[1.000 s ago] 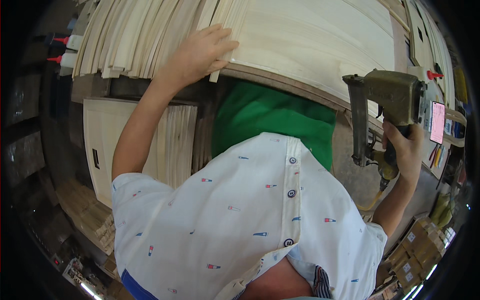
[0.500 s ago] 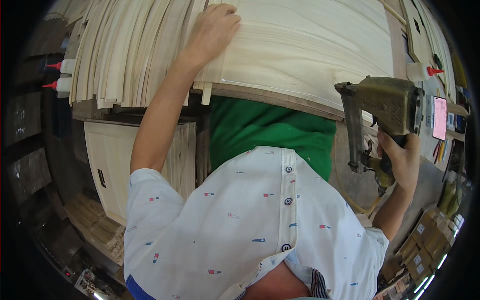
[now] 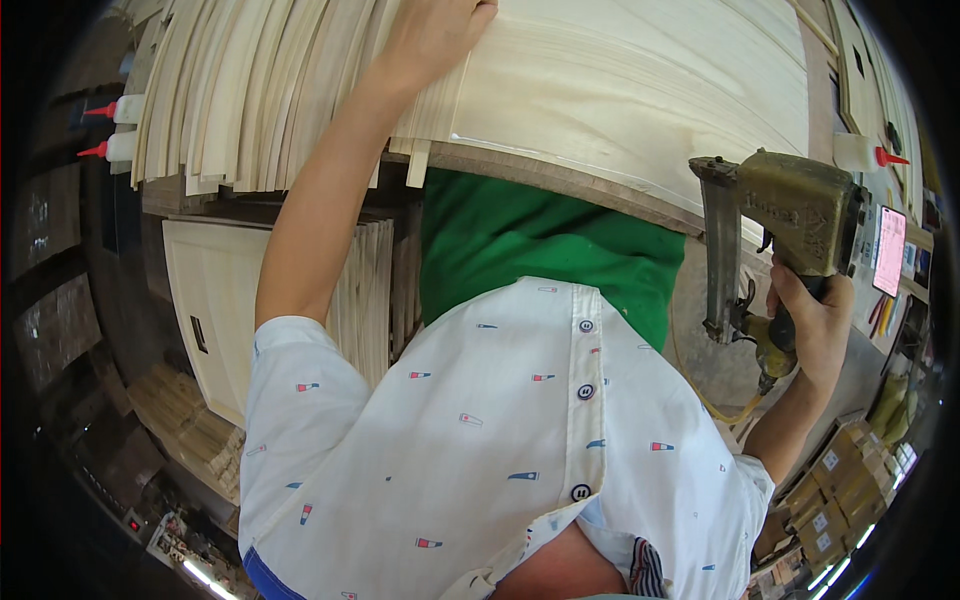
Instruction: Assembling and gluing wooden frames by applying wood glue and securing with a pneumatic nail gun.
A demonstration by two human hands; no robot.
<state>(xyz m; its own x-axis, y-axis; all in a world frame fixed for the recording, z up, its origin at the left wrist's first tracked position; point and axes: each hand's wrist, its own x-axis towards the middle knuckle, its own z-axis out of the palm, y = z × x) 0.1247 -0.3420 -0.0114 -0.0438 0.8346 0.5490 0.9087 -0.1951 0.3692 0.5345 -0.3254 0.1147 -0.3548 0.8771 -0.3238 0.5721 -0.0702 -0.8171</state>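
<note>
Left hand [image 3: 432,35] stretched flat on veneer sheet [image 3: 640,80]; right hand [image 3: 812,325] fingers clench nail gun [image 3: 790,225].

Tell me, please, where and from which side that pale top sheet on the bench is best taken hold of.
Grip the top sheet at its near edge, where it overhangs the bench, coming from the person's side. It lies flat, so only that free edge lets fingers pass underneath. The left hand already lies on it; the right hand holds the nail gun.

Pink screen [image 3: 889,251] far right; brown labelled cartons [image 3: 835,480] below (stacked).
</note>
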